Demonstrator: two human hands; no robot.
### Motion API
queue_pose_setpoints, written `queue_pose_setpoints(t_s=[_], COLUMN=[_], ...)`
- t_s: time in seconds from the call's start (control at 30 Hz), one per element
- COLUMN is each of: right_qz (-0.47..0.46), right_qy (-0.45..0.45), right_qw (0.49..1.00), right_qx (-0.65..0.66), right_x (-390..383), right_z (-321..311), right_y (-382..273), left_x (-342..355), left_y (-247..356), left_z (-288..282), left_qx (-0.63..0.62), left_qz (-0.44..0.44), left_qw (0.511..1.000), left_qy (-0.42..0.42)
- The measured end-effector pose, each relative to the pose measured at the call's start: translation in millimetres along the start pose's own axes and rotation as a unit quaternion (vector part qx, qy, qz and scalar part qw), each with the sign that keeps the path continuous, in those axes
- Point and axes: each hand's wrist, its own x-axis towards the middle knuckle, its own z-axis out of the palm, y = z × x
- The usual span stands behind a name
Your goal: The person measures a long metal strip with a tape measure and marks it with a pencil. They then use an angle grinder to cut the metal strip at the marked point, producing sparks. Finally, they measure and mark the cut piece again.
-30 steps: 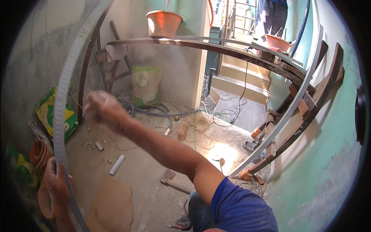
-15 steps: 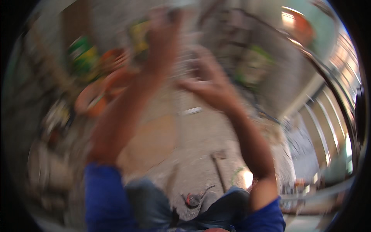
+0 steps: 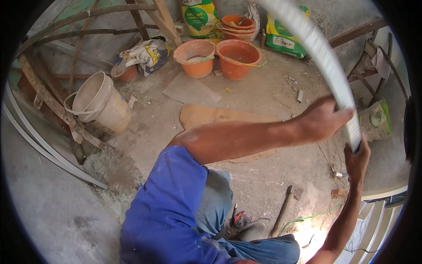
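Observation:
A long pale metal strip [image 3: 327, 61], bent in the picture, runs from the top edge down to the right. My left hand [image 3: 321, 119] is closed round it near its lower part, with that arm stretched across in front of me. Just below, at the strip's lower end, my right hand [image 3: 358, 159] grips it with the fingers wrapped round the edge. Part of the strip's end is hidden behind the right-hand fingers. The strip's far end lies beyond the picture.
Orange buckets [image 3: 238, 66] and yellow-green bags [image 3: 200, 20] stand at the back. A dirty white bucket [image 3: 103, 103] is at left, beside wooden framing [image 3: 41, 83] and pale strips [image 3: 52, 154]. Cardboard [image 3: 198, 116], a hammer [image 3: 286, 209] and a tape measure [image 3: 241, 219] lie on the floor.
Both hands, raised ahead of me and blurred before, are now over to the right on the metal strip. The view has turned, and the strip now shows plainly.

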Motion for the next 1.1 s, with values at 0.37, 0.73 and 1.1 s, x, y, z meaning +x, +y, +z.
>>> queue_pose_setpoints(t_s=[0.37, 0.73, 1.1], right_qz=[0.05, 0.053, -0.026], right_qy=[-0.305, -0.42, -0.284], right_qw=[0.948, 0.902, 0.958], right_qx=[-0.075, -0.08, 0.026], right_x=[-150, -224, -237], right_z=[65, 170, 184], right_y=[103, 116, 77], left_x=[-108, -131, -167], left_y=[-249, -246, -343], left_z=[16, -19, -57], left_qx=[-0.281, 0.453, 0.557], left_qz=[-0.465, -0.01, -0.215], left_qw=[0.831, 0.847, 0.72], left_qy=[-0.117, -0.277, -0.354])
